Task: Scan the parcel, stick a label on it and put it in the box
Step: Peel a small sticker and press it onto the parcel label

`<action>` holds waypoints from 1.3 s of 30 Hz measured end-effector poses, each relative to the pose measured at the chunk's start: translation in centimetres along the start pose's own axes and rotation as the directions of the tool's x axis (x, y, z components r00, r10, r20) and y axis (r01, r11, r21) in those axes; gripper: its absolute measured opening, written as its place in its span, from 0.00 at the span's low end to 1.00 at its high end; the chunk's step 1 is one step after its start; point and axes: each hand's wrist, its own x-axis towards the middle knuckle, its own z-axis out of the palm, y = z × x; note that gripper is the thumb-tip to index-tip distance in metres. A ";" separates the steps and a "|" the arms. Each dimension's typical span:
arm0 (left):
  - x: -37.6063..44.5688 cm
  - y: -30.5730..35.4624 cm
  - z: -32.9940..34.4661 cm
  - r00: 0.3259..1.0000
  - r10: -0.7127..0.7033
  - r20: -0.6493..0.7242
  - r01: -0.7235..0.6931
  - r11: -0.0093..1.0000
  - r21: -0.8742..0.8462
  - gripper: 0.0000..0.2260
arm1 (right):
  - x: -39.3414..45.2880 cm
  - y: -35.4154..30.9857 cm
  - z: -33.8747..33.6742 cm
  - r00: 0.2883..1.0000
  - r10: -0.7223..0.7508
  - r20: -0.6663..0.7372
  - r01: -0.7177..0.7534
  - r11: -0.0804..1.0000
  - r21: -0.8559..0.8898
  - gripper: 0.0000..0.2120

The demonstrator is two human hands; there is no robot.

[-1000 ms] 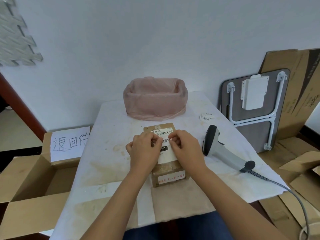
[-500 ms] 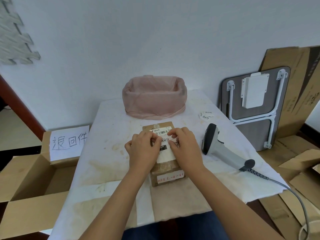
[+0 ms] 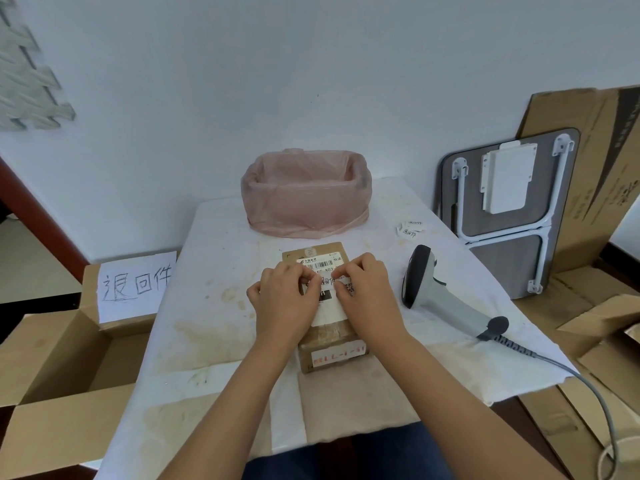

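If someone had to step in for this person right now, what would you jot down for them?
Left hand and right hand: both on top of the parcel, fingertips pinching a small handwritten label over its printed shipping sticker.
Parcel lies mid-table; scanner lies on the table to its right, nobody holding it.
Open cardboard box with a handwritten sign stands left of the table.
Done: scanning cannot be confirmed.
Left: press the label flat, then put the parcel in the box.

Makeshift parcel station: scanner point(image 3: 446, 299), cartons point(image 3: 65, 368)
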 end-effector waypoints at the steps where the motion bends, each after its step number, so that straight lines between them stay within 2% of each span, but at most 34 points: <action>1: 0.0 0.0 0.0 1.000 -0.001 0.004 0.001 1.000 0.002 0.05 | 0.0 0.0 0.0 1.000 0.002 0.007 -0.001 1.000 -0.004 0.09; 4: 0.0 -0.3 0.0 1.000 -0.006 0.013 0.005 1.000 0.014 0.04 | 0.1 0.0 -0.1 1.000 0.004 0.017 -0.004 1.000 -0.006 0.10; 10: -0.2 -0.5 0.0 1.000 -0.013 0.017 0.013 1.000 -0.011 0.09 | 0.0 0.0 -0.1 1.000 -0.011 0.027 0.012 1.000 -0.028 0.14; 14: -0.7 -0.9 -0.1 0.980 0.194 -0.050 -0.194 0.981 0.001 0.16 | 0.0 0.0 -0.1 0.999 -0.009 0.037 0.011 0.999 -0.039 0.16; 17: -0.4 -0.9 -0.2 0.953 0.302 -0.036 -0.296 0.949 0.110 0.12 | 0.0 0.0 -0.1 0.999 -0.008 0.045 0.010 0.999 -0.045 0.15; 23: 0.3 -0.9 -0.3 0.961 0.265 0.085 -0.276 0.947 0.167 0.11 | 0.0 -0.2 -0.2 0.999 -0.005 0.050 0.008 0.999 -0.054 0.15; 30: 0.3 -1.9 -1.0 0.976 0.206 0.074 -0.215 0.964 0.159 0.10 | -0.1 -0.1 -0.1 0.999 0.000 0.036 0.001 0.999 -0.041 0.16; 39: -0.3 -2.6 -1.2 0.976 0.208 0.063 -0.216 0.960 0.180 0.11 | -0.2 -0.2 -0.2 1.000 0.005 0.028 -0.004 0.999 -0.045 0.16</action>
